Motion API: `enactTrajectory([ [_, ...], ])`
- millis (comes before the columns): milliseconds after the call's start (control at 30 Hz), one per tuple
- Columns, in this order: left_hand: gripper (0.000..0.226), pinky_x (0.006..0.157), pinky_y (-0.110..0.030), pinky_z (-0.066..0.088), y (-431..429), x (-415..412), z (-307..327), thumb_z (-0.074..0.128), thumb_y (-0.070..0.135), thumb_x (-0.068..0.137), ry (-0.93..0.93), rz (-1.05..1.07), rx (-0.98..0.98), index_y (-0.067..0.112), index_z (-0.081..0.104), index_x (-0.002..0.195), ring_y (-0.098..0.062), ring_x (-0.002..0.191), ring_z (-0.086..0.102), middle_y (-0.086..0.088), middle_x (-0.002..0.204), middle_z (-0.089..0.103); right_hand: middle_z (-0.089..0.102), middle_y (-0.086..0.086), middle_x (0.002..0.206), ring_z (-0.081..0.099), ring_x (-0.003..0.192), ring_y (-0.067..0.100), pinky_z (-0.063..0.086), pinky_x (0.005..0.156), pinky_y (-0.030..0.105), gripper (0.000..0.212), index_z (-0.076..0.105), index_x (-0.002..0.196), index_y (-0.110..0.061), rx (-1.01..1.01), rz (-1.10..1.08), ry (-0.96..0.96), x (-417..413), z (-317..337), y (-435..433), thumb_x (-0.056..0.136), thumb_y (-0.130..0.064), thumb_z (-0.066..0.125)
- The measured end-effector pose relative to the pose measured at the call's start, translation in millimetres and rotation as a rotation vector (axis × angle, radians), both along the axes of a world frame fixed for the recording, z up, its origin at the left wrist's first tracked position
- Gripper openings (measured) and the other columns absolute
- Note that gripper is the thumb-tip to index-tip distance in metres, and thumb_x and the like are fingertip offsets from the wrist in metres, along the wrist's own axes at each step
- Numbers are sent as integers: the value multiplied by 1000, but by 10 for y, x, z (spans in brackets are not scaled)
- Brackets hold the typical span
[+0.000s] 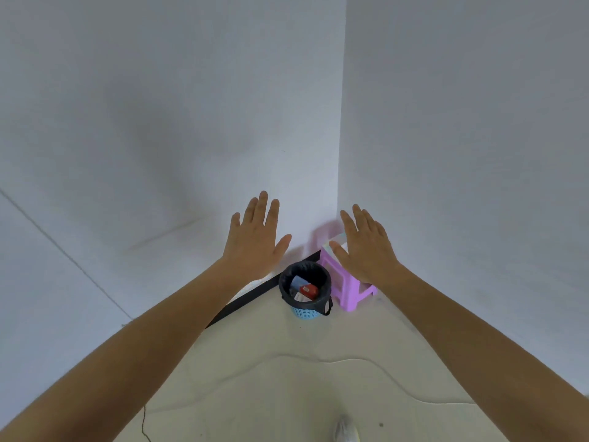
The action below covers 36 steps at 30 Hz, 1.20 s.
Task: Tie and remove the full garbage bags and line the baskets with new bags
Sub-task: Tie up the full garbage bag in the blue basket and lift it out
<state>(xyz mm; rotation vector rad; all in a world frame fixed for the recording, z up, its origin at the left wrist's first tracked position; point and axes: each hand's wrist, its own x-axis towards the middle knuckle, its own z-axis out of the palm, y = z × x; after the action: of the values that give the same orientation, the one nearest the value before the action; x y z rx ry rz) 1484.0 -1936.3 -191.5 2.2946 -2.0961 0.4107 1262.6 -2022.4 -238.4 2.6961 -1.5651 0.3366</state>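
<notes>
— Where do we have our hands?
— Both are stretched out in front of us, backs up. Our left hand (255, 239) is flat, with the fingers straight and slightly spread and the thumb out, and it holds nothing. Our right hand (366, 248) is just as open, fingers straight, with nothing in it

— And the basket?
— The blue basket (304, 313) stands on the pale floor (287, 362) at six o'clock from the gap between our hands, near the corner of the room. The black garbage bag (320, 303) lines it, with its edge folded over the rim and its mouth open. Inside we see a red box (308, 291) and some pale packets or papers; we cannot tell which

— What stands around it?
— A purple stool (357, 296) is just beside it at two o'clock, close to the right wall; our right hand hides part of its top. A black skirting strip (245, 300) runs from behind the basket toward eight o'clock along the foot of the left white wall (159, 122). At six o'clock, by the bottom edge, we see the toe of a pale shoe (345, 430)
</notes>
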Motion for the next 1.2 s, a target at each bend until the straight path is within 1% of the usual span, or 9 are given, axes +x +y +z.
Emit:
enactTrajectory([
  [133,74,118,-53,21,-946,416,37,20,56,100,-33,-2,31,13,-1,155,-32,151,5,-14,164,-7,2,16,165,7,151,33,14,120,45,72,7,158,-13,48,-9,-18,376,1,-1024,102,-52,32],
  [333,74,118,-52,22,-1856,1073,-172,21,56,100,46,36,76,13,-2,155,-31,151,5,-13,164,-6,4,18,164,10,150,35,17,119,45,72,9,157,-12,145,-31,-8,1118,-167,-2022,102,-51,34],
  [467,74,117,-52,25,-2485,1580,-462,24,55,100,55,-5,117,11,1,155,-32,150,8,-15,164,-4,5,19,164,13,150,35,21,119,47,71,10,157,-12,172,-61,42,1532,-506,-2452,102,-51,34],
  [667,73,115,-52,27,-3348,2059,-1212,29,53,100,149,-114,215,10,7,155,-34,149,13,-16,164,2,14,21,161,21,147,37,26,116,50,67,20,153,-11,288,-258,35,1812,-1298,-2888,101,-50,36],
  [867,66,114,-51,28,-3852,2208,-2664,34,47,102,398,-79,303,12,14,154,-33,148,18,-13,163,11,20,21,159,27,144,38,29,114,50,63,24,151,-12,383,-326,25,1837,-2606,-3318,100,-47,39],
  [967,59,113,-50,32,-3956,2170,-3680,39,40,102,516,-96,250,14,24,153,-30,146,26,-11,161,24,21,16,160,28,144,36,32,113,52,64,22,153,-13,473,-401,-83,1784,-3590,-3460,101,-47,38],
  [1033,57,111,-47,36,-3993,2136,-4423,41,38,101,611,-64,203,13,29,150,-28,143,32,-10,157,32,29,14,156,34,141,34,35,111,52,60,26,151,-12,501,-425,-173,1741,-4310,-3507,102,-43,37],
  [1100,56,110,-44,37,-4021,2090,-5178,43,38,100,783,46,181,15,31,149,-25,139,38,-7,154,37,37,14,150,40,136,32,36,108,50,52,33,148,-11,532,-469,-272,1678,-5019,-3534,103,-37,37],
  [1200,55,108,-36,33,-4025,2060,-6258,43,37,100,1079,310,195,17,31,150,-23,138,40,-6,154,38,39,15,149,45,131,33,37,105,47,50,35,149,-15,582,-605,-437,1585,-5987,-3547,103,-34,39],
])
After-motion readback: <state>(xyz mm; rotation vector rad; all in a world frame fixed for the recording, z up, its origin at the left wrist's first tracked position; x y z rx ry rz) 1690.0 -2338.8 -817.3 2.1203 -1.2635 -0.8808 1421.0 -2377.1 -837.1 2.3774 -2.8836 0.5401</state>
